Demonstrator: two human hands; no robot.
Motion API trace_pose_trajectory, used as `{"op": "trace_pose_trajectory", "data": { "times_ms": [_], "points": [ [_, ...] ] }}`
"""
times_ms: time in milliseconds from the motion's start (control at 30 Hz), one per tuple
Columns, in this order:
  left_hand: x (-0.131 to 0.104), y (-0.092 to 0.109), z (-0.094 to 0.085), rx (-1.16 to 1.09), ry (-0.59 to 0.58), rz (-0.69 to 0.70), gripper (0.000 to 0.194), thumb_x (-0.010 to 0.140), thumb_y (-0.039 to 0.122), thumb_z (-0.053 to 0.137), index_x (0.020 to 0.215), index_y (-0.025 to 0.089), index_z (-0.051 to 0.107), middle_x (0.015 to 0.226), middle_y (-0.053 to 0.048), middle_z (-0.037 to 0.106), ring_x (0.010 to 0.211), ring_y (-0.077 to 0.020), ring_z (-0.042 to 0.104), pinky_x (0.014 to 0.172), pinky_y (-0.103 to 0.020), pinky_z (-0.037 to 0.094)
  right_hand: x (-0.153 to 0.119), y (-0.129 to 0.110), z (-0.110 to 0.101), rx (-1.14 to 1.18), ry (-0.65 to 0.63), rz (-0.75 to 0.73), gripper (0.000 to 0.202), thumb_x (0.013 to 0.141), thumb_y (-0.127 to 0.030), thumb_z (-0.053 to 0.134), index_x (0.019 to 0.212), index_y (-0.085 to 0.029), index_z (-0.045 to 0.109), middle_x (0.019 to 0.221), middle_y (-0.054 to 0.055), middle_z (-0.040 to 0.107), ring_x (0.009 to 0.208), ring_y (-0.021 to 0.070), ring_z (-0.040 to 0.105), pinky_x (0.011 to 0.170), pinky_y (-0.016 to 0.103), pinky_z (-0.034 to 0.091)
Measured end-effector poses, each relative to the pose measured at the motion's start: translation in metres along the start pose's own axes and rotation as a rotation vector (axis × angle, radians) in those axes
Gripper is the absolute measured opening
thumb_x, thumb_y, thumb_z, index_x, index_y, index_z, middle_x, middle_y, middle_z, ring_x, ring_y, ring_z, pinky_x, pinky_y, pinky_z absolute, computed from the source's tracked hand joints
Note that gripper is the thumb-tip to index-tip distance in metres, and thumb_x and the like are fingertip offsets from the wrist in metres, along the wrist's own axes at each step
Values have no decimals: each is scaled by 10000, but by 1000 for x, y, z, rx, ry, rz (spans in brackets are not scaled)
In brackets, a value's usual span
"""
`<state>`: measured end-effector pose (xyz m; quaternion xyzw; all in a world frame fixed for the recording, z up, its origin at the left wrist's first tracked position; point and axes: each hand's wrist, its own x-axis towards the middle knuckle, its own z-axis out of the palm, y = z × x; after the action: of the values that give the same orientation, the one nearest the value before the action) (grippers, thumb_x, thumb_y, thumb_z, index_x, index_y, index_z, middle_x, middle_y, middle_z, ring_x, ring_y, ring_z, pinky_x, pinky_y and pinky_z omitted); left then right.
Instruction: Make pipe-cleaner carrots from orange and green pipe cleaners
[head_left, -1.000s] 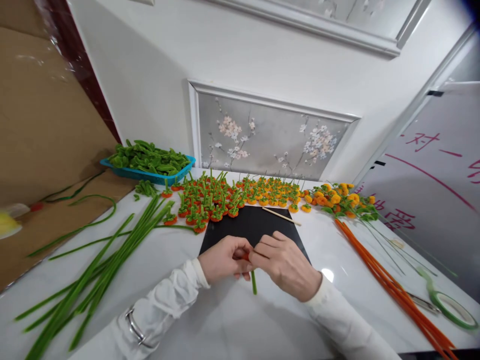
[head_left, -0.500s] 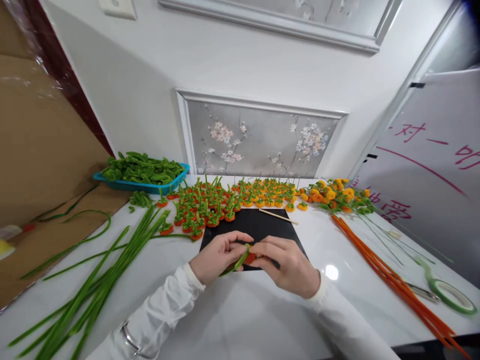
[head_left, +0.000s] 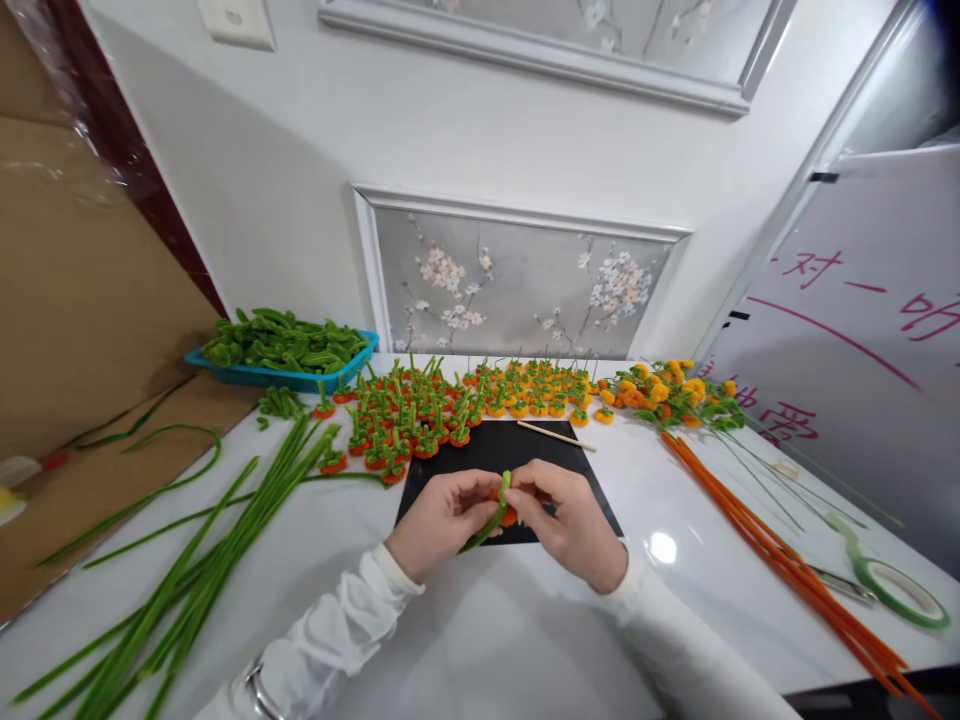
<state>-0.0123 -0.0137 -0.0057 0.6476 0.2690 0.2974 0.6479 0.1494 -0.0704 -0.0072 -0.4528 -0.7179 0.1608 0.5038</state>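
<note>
Both hands meet over the front of a black mat (head_left: 480,450). My left hand (head_left: 439,520) is closed on an orange fuzzy piece (head_left: 510,517) and the green fuzzy stem (head_left: 484,532) that lies against it. From the other side, my right hand (head_left: 574,520) pinches the upper end of the green stem, which is bent up beside the orange piece. The fingers hide much of the orange piece. Many small orange-and-green pieces (head_left: 405,405) stand in rows just behind the mat.
Green stems (head_left: 217,550) and a blue tray (head_left: 300,378) of green pieces lie left. At right are yellow flowers (head_left: 660,390), orange stems (head_left: 780,550), green tape (head_left: 904,592) and scissors (head_left: 844,582). A thin stick (head_left: 556,435) rests on the mat.
My right fingers have shifted from the orange piece to the end of the green stem, which now points up. My left hand has moved slightly to the right.
</note>
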Motion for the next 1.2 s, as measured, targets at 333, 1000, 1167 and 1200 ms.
{"op": "trace_pose_trajectory", "data": {
  "times_ms": [333,1000,1167,1200],
  "points": [
    [-1,-6,1,56,183,147,286,747,188,599,1030,142,600,968,-66,611,801,-153,626,728,-261,522,-10,3,20,-107,15,110,141,788,-280,603,849,-181,523,664,-8,569,546,112,527,512,214,413],
    [-7,0,3,501,266,348,242,822,198,513,952,172,716,997,-87,623,813,-159,613,655,-218,494,-4,-5,16,640,71,454,282,748,-377,654,859,-163,508,731,10,609,631,155,665,592,291,589],
    [-8,1,5,387,235,360,230,817,187,528,964,167,704,999,-88,632,887,-177,610,740,-238,498,-5,0,17,548,122,373,231,765,-343,637,889,-171,544,790,13,579,625,137,645,576,277,584],
    [-8,1,6,346,228,349,225,812,189,535,965,160,697,997,-91,633,889,-180,610,744,-243,502,-5,3,16,497,124,351,210,771,-330,629,889,-172,557,786,15,584,616,133,637,558,263,572]
  ]
}}
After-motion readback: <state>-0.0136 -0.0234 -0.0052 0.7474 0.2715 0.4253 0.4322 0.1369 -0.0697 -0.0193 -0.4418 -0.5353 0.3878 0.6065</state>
